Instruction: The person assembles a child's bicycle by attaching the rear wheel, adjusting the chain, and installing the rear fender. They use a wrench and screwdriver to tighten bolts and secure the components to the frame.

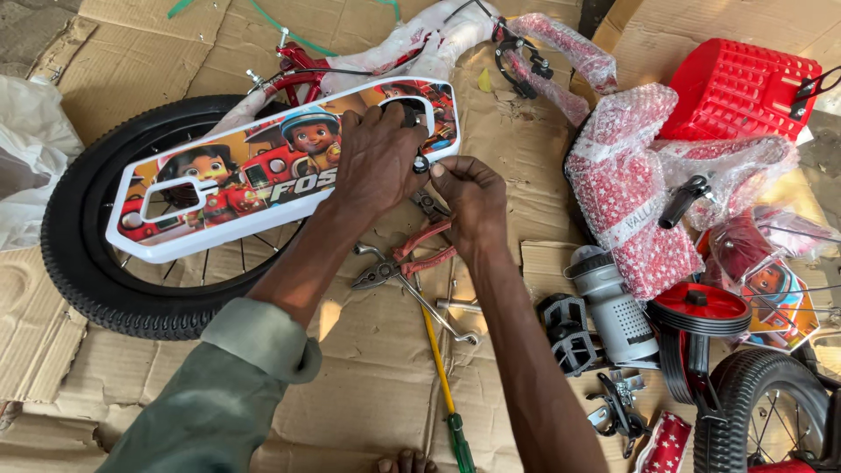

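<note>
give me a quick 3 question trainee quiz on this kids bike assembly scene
1. True or false: the left hand rests on the white chain guard printed with cartoon figures.
2. Which tool lies on the cardboard just below the right hand? A) red-handled pliers B) a hammer C) a saw
3. Fill in: the grey water bottle lies beside a black ____ and a red training wheel.

Key:
1. True; the palm lies over the guard's right end, above the black tyre.
2. A; the red-handled pliers lie there, with a yellow screwdriver lower down.
3. pedal.
</note>
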